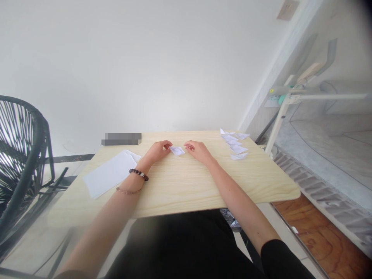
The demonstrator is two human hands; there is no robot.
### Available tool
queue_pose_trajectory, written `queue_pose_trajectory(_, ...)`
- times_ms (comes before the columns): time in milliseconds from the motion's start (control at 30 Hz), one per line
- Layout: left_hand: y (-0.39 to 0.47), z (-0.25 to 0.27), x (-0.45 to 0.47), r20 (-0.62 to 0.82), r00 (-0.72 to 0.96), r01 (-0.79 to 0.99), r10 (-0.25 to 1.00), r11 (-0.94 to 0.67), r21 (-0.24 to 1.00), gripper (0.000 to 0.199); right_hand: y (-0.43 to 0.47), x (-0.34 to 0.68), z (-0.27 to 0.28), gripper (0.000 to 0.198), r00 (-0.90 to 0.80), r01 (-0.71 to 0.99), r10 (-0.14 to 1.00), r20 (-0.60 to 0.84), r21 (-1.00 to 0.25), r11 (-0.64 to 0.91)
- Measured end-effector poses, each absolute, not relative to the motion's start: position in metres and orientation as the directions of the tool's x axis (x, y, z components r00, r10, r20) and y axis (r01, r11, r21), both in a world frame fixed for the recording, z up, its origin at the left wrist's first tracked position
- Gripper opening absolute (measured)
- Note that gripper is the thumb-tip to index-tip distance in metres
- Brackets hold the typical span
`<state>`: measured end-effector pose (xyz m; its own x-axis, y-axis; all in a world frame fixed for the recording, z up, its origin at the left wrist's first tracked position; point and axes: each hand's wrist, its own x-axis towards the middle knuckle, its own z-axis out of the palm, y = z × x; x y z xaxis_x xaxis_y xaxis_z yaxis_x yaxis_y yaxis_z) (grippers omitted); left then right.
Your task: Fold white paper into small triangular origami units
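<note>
A plain white wall (174, 69) backs a pale wood-grain counter (180, 184). The small folded white paper boat (177, 150) lies mid-counter. The left hand (159, 151) meets its nine o'clock tip, fingers curled; whether that grip pinches I cannot tell. The right hand (198, 150), just beside the three o'clock tip, has a narrow, unfilled grip. From the boat, more white paper boats (238, 148) cluster around three o'clock, and flat white paper sheets (109, 174) lie toward eight. At two, a pale label-like panel (271, 102) is too blurred to read.
</note>
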<state>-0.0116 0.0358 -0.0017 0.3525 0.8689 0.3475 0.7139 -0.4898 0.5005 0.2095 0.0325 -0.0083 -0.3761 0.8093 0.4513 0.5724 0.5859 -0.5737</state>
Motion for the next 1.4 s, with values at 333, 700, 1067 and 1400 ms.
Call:
queue_pose_trajectory(333,0.03,0.004,-0.01,0.322,0.392,0.705,0.862,-0.506,0.497,0.025,0.027,0.212,-0.002,0.032,-0.423,0.512,0.839,0.342,-0.674,0.533)
queue_pose_trajectory(700,0.031,0.001,-0.012,0.315,0.389,0.707,0.866,-0.5,0.501,0.028,0.032,0.211,-0.005,0.014,-0.351,0.441,0.844,0.406,-0.723,0.531)
queue_pose_trajectory(1067,0.031,0.0,-0.013,0.337,0.398,0.752,0.853,-0.514,0.413,0.027,0.044,0.212,-0.02,0.016,-0.177,0.261,0.935,0.307,-0.902,0.345)
queue_pose_trajectory(1400,0.037,-0.011,-0.015,0.423,0.438,0.773,0.794,-0.572,0.273,0.032,0.045,0.214,-0.02,0.013,-0.168,0.398,0.935,0.312,-0.847,0.354)
